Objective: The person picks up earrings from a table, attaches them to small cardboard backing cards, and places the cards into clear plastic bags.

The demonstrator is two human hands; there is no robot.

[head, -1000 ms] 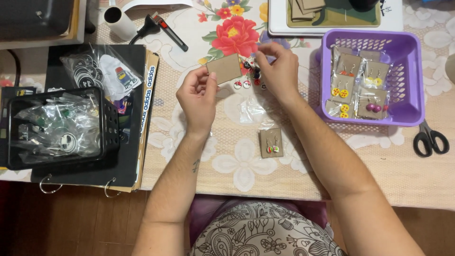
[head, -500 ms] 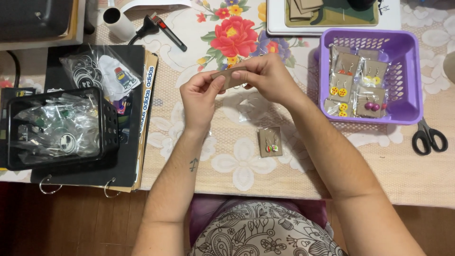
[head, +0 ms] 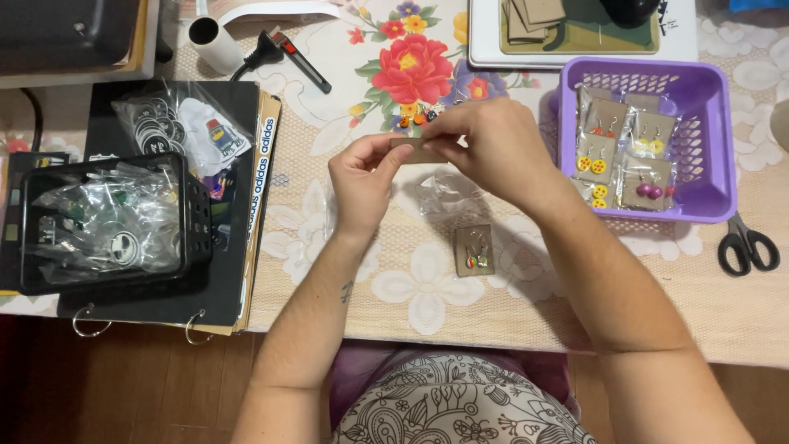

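Fingers of our left hand and right hand are pinching a small brown card between them, above the floral tablecloth, left of the purple basket.

Clear bagged earring cards are stacked in the purple basket; clear sticker bags are laid on the black folder, more in the black bin.

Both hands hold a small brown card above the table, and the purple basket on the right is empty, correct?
Not quite. The head view shows the purple basket holding several bagged earring cards. Both the left hand and right hand do hold the small brown card.
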